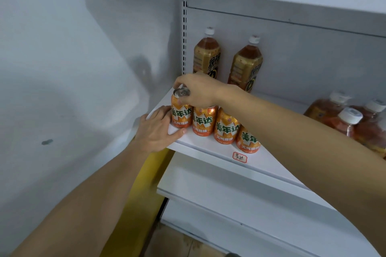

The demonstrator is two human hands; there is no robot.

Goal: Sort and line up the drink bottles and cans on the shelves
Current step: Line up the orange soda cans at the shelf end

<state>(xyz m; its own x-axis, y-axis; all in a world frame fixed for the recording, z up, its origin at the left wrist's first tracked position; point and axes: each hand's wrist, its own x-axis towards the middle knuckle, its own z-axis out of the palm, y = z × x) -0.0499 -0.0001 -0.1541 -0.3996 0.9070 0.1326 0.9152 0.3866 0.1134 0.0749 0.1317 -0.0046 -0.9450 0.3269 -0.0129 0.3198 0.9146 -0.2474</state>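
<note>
Two hands, right hand [200,89] gripping leftmost can [181,110], left hand [158,129] seemingly steadying it.

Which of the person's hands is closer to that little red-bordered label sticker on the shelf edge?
Left. The left hand rests on the shelf corner, some way left of the label sticker; the right hand is farther up, gripping the top of the end can.

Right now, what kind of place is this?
Probably a shop's drinks aisle. White shelves hold a row of matching orange cans, tea bottles stand behind them, and a small handwritten label is stuck on the shelf.
</note>
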